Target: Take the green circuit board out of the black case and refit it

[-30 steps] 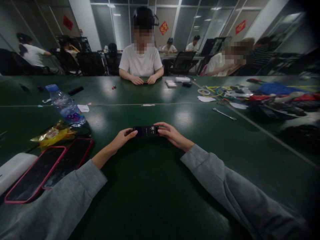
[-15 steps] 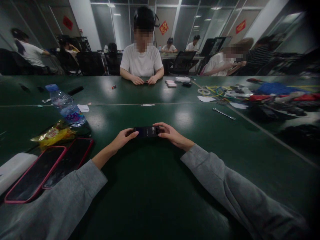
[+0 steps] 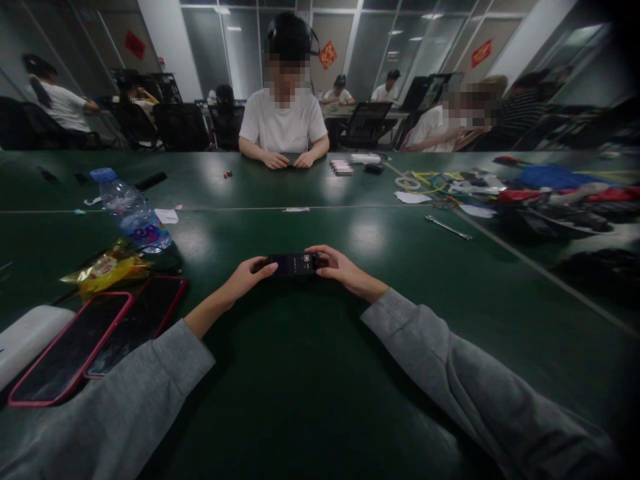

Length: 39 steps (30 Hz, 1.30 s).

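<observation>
A small dark handheld device (image 3: 293, 264), perhaps a phone, lies sideways between my hands over the green table (image 3: 310, 373), with faint white marks on its right part. My left hand (image 3: 249, 277) grips its left end, thumb on the front face. My right hand (image 3: 343, 270) closes around the right end, with the index finger along the top edge and the thumb at the lower right. The fingers behind the device are hidden.
To the left are a tilted-looking plastic bottle (image 3: 133, 213), a yellow snack packet (image 3: 107, 270), two red-rimmed phones (image 3: 73, 350) and a white case-like object (image 3: 33, 340). A wrench (image 3: 449, 228) and tangled cables (image 3: 440, 183) lie right. A person (image 3: 284, 123) sits opposite.
My right thumb has slid off the device's front towards its lower right edge. The left thumb has shifted very slightly right. Both arms stay in place.
</observation>
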Each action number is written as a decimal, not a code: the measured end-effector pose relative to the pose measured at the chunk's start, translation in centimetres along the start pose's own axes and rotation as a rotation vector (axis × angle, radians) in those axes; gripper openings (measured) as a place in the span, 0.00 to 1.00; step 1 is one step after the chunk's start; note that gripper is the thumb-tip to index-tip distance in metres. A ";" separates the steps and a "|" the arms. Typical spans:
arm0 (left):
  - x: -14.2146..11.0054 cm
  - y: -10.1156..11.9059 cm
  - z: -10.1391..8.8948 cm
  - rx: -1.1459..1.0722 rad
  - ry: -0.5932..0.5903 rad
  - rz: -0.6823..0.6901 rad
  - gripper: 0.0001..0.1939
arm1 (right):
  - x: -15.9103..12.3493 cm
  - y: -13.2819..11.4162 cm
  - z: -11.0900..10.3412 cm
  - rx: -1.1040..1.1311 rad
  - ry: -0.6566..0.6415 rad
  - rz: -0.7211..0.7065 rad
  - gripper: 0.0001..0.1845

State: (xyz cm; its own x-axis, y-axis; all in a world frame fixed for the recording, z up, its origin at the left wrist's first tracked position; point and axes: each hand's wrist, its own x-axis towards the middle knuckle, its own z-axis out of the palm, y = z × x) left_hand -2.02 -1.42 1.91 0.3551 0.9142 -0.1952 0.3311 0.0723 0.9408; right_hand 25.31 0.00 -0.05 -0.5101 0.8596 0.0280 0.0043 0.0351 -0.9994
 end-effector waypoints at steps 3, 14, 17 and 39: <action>0.0 0.0 0.0 0.007 0.007 0.001 0.32 | 0.0 0.1 -0.1 -0.009 0.005 0.004 0.27; 0.2 -0.2 0.0 0.006 0.010 0.013 0.31 | 0.1 0.3 0.1 -0.019 0.024 -0.028 0.27; 0.2 -0.2 0.0 -0.001 0.000 0.032 0.30 | 0.1 0.2 0.2 -0.022 0.025 -0.032 0.27; -0.3 0.3 0.0 0.012 -0.002 0.015 0.32 | 0.1 0.1 -0.1 0.005 0.041 0.006 0.24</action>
State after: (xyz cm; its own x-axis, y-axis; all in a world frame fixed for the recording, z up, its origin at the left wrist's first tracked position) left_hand -2.04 -1.66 2.26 0.3619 0.9144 -0.1812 0.3358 0.0534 0.9404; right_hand 25.39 0.13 -0.13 -0.4743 0.8801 0.0226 0.0032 0.0274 -0.9996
